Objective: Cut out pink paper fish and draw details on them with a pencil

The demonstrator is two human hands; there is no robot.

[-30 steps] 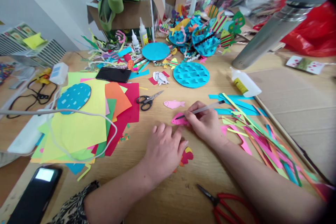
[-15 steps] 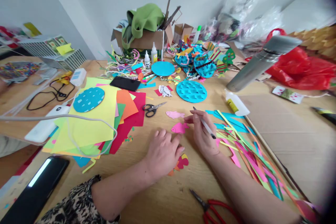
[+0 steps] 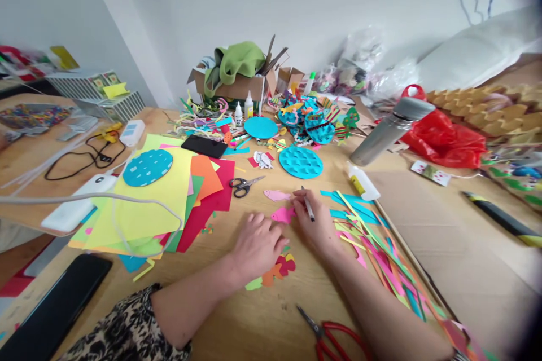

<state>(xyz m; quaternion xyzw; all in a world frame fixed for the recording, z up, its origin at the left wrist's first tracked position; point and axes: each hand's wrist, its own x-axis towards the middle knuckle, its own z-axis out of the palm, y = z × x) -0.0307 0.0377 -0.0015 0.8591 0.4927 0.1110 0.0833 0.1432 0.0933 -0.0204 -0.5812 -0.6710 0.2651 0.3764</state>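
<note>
My right hand (image 3: pixel 313 220) holds a dark-tipped pen (image 3: pixel 309 208) at the right side of two paper fish. The brighter pink fish (image 3: pixel 283 215) lies between my hands, its tail end by my right fingers. Above it rests a pale pink fish (image 3: pixel 276 196). My left hand (image 3: pixel 259 242) lies on the wooden table (image 3: pixel 254 316), palm down with fingers apart, just below the brighter fish. Beneath that hand are small red, orange and green paper pieces (image 3: pixel 275 274). Black scissors (image 3: pixel 242 185) lie left of the fish.
Coloured sheets (image 3: pixel 156 208) and a cable are at left. Paper strips (image 3: pixel 389 259), a glue bottle (image 3: pixel 363 182), a steel flask (image 3: pixel 387 130) and cardboard (image 3: pixel 440 225) are at right. Red-handled scissors (image 3: pixel 334 338) lie at the front edge. Blue ovals (image 3: pixel 300 162) and a box (image 3: pixel 237 88) stand behind.
The view has tilted up and turned right. My right hand holds the pen more upright, closer to the brighter fish. More orange and green pieces show below my left hand.
</note>
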